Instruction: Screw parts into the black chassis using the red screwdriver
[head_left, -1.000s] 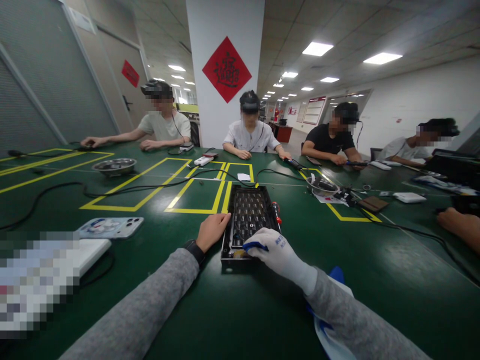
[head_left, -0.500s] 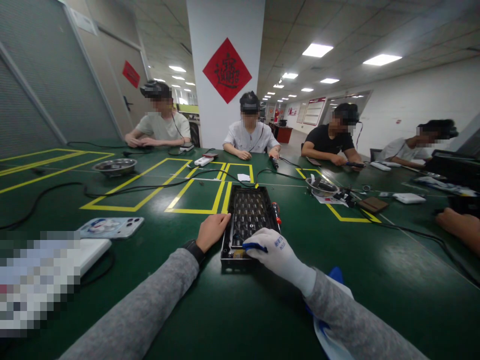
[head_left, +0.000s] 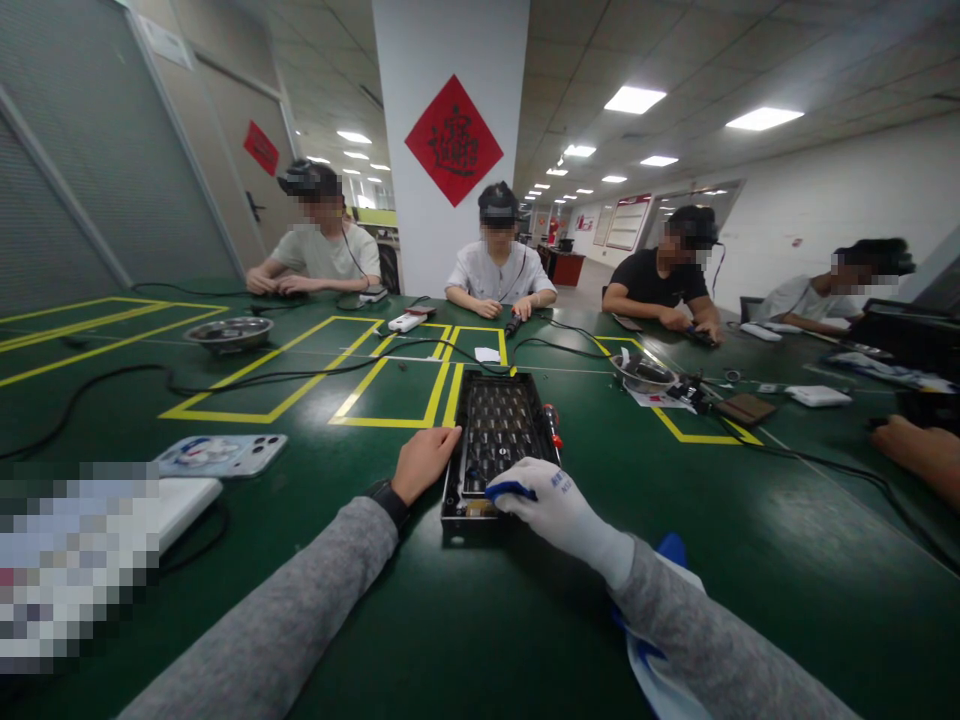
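A black rectangular case (head_left: 500, 410) lies on the green table before me, with rows of shiny dark cells inside and a small yellowish part (head_left: 480, 508) at its near end. My bare left hand (head_left: 425, 466) grips the case's left side, its fingers partly hidden, with a dark band at the wrist. My right hand (head_left: 551, 502), in a white glove with blue fingertips, bends over the near right corner. Its thumb and fingers are pinched together at the inner edge; what lies between them is hidden. Against the case's right side lies a red-and-black tool (head_left: 553, 425).
A phone (head_left: 221, 455) lies to the left, and a blue-and-white glove (head_left: 670, 640) sits beside my right forearm. Black cables (head_left: 300, 378) cross the table beyond the case. Metal bowls (head_left: 229, 334) stand farther off. Several people sit around the table.
Both my hands and the case stay nearly in place. Across the table, one person's hand with a dark tool has moved leftward.
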